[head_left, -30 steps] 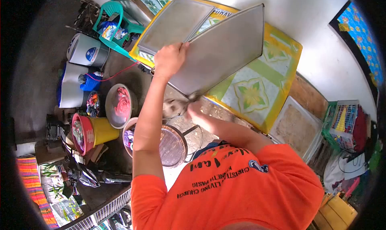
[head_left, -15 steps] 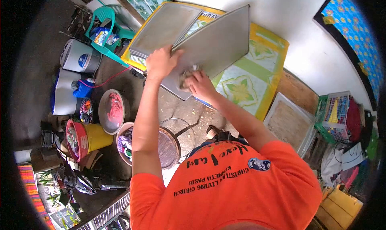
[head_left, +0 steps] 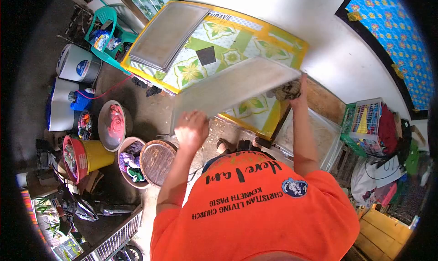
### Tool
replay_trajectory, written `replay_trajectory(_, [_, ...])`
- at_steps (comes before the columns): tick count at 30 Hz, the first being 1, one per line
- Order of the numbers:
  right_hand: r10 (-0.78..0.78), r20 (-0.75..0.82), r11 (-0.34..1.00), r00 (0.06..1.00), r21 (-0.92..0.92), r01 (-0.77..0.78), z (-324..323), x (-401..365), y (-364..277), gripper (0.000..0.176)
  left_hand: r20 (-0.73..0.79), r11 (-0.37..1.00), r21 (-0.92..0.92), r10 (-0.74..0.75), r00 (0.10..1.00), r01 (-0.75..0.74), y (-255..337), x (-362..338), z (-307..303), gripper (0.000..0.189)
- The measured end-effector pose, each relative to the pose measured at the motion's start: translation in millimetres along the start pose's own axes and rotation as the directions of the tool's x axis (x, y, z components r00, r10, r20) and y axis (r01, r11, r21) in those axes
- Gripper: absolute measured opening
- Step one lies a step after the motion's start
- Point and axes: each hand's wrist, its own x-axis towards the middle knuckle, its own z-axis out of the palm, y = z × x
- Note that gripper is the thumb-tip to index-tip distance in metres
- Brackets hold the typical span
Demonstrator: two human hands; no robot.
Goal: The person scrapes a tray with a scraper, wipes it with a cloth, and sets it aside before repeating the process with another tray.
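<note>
A thin grey metal tray [head_left: 237, 85], smeared by motion, is held at a slant over the near part of the table [head_left: 246, 107]. My left hand [head_left: 192, 129] is closed on its lower left edge. At the opposite end, my right hand [head_left: 299, 91] grips a crumpled grey-brown rag [head_left: 288, 91] against the tray's right edge. The contact between rag and edge is partly hidden. Several similar trays lie in a stack [head_left: 169, 35] on the table's far left. A small dark square [head_left: 206, 55] lies on the patterned table cover.
Left of me stand a basin with pink cloth [head_left: 104, 131], another laundry basin [head_left: 142, 184], a round wooden stool [head_left: 157, 163] and a yellow bucket [head_left: 100, 158]. A green chair [head_left: 110, 55] is behind them. To the right are a framed panel [head_left: 319, 133] and a crate [head_left: 367, 124].
The tray has swung from steeply tilted to flatter and moved right and nearer. My left hand has come down toward me. My right hand has carried the rag from the tray's face to its right edge.
</note>
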Motion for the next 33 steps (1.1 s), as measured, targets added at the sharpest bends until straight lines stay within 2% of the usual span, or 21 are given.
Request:
replay_trajectory(1, [-0.033,0.045,0.999,0.998,0.008,0.032,-5.2,-1.6,-7.7,0.059,0.022,1.000,-0.018,-0.005,1.000,0.005,5.1,-16.4,6.3,0.012])
replay_trajectory(2, [-0.016,0.091,0.998,0.996,-0.060,0.022,-6.8,-4.3,-13.7,0.056,0.087,0.997,-0.032,-0.062,0.994,0.065,8.4,-35.6,14.2,0.019])
replay_trajectory(4, [0.028,0.178,0.981,0.984,-0.194,0.007,-8.8,-7.6,-22.7,0.051,0.091,0.992,-0.016,-0.121,0.988,0.123,20.0,-56.4,18.9,0.019])
replay_trajectory(5, [0.098,0.102,0.929,0.990,-0.367,-0.054,-22.4,2.0,-25.6,0.048,0.095,0.988,-0.009,-0.150,0.984,0.151,23.8,-66.4,21.5,0.019])
replay_trajectory(7, [0.194,-0.084,0.725,0.977,-0.659,-0.201,-36.7,12.1,-27.6,0.044,0.227,0.947,0.024,-0.316,0.921,0.319,25.9,-76.4,19.8,0.026])
replay_trajectory(8, [0.241,-0.126,0.706,0.962,-0.657,-0.263,-44.8,15.0,-23.4,0.022,0.265,0.924,0.078,-0.382,0.885,0.375,27.2,-80.0,18.1,0.030])
replay_trajectory(9, [0.224,-0.120,0.681,0.967,-0.691,-0.243,-38.7,7.6,-20.4,0.022,0.297,0.894,0.134,-0.448,0.843,0.427,29.5,-79.4,15.4,0.034])
replay_trajectory(10, [0.208,-0.112,0.653,0.972,-0.723,-0.223,-33.9,1.6,-17.6,0.023,0.380,0.838,0.136,-0.537,0.753,0.529,25.1,-83.5,17.8,0.049])
replay_trajectory(11, [0.193,-0.103,0.623,0.976,-0.755,-0.203,-32.6,-0.3,-16.4,0.023,0.358,0.826,-0.010,-0.523,0.774,0.563,18.6,-88.1,20.9,0.056])
replay_trajectory(12, [0.201,-0.061,0.675,0.978,-0.714,-0.184,-45.9,10.3,-10.0,0.022,0.330,0.798,-0.155,-0.513,0.792,0.582,9.1,-93.9,25.3,0.063])
replay_trajectory(15, [0.261,-0.058,0.669,0.964,-0.709,-0.224,-51.1,11.3,-10.7,0.029,0.259,0.842,0.119,-0.539,0.802,0.527,-56.3,-140.9,70.6,0.081])
replay_trajectory(16, [0.233,-0.060,0.642,0.971,-0.740,-0.199,-45.6,6.4,-11.2,0.034,0.218,0.639,0.055,-0.757,0.615,0.767,-62.2,-135.9,75.4,0.076])
replay_trajectory(17, [0.202,-0.059,0.616,0.978,-0.768,-0.174,-39.8,2.1,-11.3,0.039,0.197,0.376,-0.019,-0.907,0.373,0.926,-68.4,-130.3,79.5,0.072])
replay_trajectory(20, [0.095,-0.075,0.570,0.993,-0.814,-0.116,-22.8,-17.8,-10.4,0.047,0.451,0.037,-0.353,-0.868,0.205,0.935,-73.8,-107.9,68.6,0.051])
replay_trajectory(22, [0.030,-0.023,0.516,0.999,-0.856,-0.035,-41.1,-9.7,-11.7,0.054,0.401,0.052,-0.342,-0.895,0.196,0.938,-84.4,-110.4,84.6,0.040])
replay_trajectory(24, [-0.047,0.052,0.375,0.998,-0.925,0.065,-68.8,0.9,-18.8,0.057,0.330,0.023,-0.398,-0.929,0.166,0.917,-82.4,-107.0,99.0,0.034])
replay_trajectory(27, [-0.162,0.092,0.152,0.983,-0.982,0.117,-73.9,-11.2,-48.6,0.059,0.285,0.161,-0.512,-0.895,0.344,0.844,-72.2,-85.9,101.7,0.035])
replay_trajectory(28, [-0.198,0.097,0.071,0.975,-0.991,0.113,-69.7,-19.4,-60.4,0.060,0.299,0.242,-0.429,-0.871,0.390,0.870,-63.8,-70.3,98.1,0.037])
replay_trajectory(29, [-0.341,0.168,0.063,0.925,-0.978,0.201,-82.9,-10.4,-68.6,0.058,0.300,0.313,-0.372,-0.850,0.432,0.874,-54.5,-54.2,95.0,0.037])
replay_trajectory(31, [-0.595,0.287,0.008,0.751,-0.932,0.362,-105.2,8.0,-82.4,0.056,0.309,0.456,-0.248,-0.799,0.516,0.855,-31.2,-19.6,93.0,0.038])
replay_trajectory(33, [-0.582,0.101,0.245,0.807,-0.924,0.293,-91.0,-7.8,-102.1,0.066,0.194,0.599,-0.336,-0.712,0.675,0.727,-30.2,-11.8,130.8,0.038])
